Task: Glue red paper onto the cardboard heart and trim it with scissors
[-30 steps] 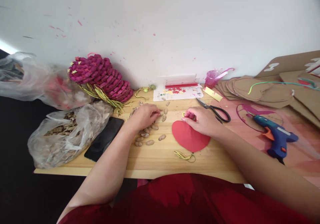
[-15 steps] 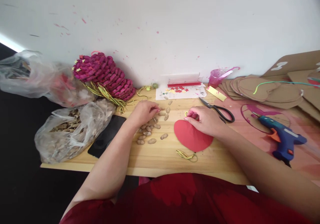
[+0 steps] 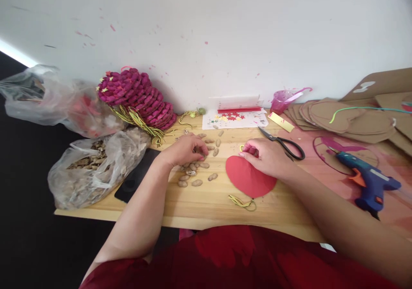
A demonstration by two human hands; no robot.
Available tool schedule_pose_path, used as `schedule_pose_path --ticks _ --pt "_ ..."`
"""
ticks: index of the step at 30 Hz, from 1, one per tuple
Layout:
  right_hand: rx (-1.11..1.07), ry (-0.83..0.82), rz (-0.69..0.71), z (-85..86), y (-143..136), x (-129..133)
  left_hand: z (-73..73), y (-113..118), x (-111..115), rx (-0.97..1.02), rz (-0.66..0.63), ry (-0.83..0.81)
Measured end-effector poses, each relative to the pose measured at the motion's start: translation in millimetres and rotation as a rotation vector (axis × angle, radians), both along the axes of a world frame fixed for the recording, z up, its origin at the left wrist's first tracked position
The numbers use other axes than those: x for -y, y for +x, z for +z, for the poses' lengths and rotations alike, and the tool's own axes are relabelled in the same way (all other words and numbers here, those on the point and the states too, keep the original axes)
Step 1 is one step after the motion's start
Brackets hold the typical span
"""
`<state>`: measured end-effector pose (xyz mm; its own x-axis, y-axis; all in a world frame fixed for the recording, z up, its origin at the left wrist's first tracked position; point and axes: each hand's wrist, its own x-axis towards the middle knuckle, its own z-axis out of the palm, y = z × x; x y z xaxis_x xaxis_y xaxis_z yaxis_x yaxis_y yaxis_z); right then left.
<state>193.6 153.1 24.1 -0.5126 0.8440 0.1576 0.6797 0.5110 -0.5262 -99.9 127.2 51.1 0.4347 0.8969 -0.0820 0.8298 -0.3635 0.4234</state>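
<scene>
My left hand (image 3: 188, 150) is over a loose pile of peanuts (image 3: 196, 183), its thumb and fingers curled together on a peanut, mostly hidden by the fingertips. To the right, my right hand (image 3: 265, 156) pinches the top edge of a rounded red paper cutout (image 3: 249, 177) that lies on the table. A yellow loop (image 3: 241, 148) sticks up beside its fingertips. From the cutout's lower edge a yellow-green tassel (image 3: 240, 202) trails onto the wood. Black-handled scissors (image 3: 283, 144) lie just behind my right hand.
A blue glue gun (image 3: 370, 179) lies right, before stacked cardboard shapes (image 3: 347, 115). A pink cup (image 3: 279, 101) and a paper with small stars (image 3: 210, 120) are at the back. Left are magenta peanut-covered pieces (image 3: 141, 98), a bag of peanuts (image 3: 93, 177) and a black phone-like slab (image 3: 133, 179).
My left hand has shifted slightly down and toward me over the peanuts, its fingers curling in more. My right hand stays on the red cutout. The whole view has moved slightly.
</scene>
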Motion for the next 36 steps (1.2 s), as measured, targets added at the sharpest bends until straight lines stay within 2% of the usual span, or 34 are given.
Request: schedule_pose_path --ticks 7,14,18,22,28,33,36 --pt "-0.002 0.014 0.007 -2.9 1.3 -0.9 -1.4 1.5 -1.8 0.102 0.045 -0.028" --pt "0.014 -0.002 0.003 0.0 -0.1 -0.7 -8.9 6.3 -3.6 0.24 0.082 -0.11" --pt "0.016 -0.005 0.004 0.3 -0.3 -0.6 -10.8 8.7 -5.6 0.213 0.132 -0.01" --pt "0.009 0.003 0.009 -0.3 0.0 -0.8 -4.7 -5.6 -5.9 0.151 0.185 0.097" --pt "0.011 0.001 0.007 -0.6 0.5 -0.8 8.1 -30.9 -1.5 0.155 0.165 -0.024" --pt "0.012 -0.004 0.007 1.0 0.6 0.3 3.2 -21.6 -2.5 -0.051 0.154 -0.012" --pt "0.013 -0.004 0.007 0.5 1.0 0.2 1.5 -16.1 -2.1 -0.096 0.144 0.047"
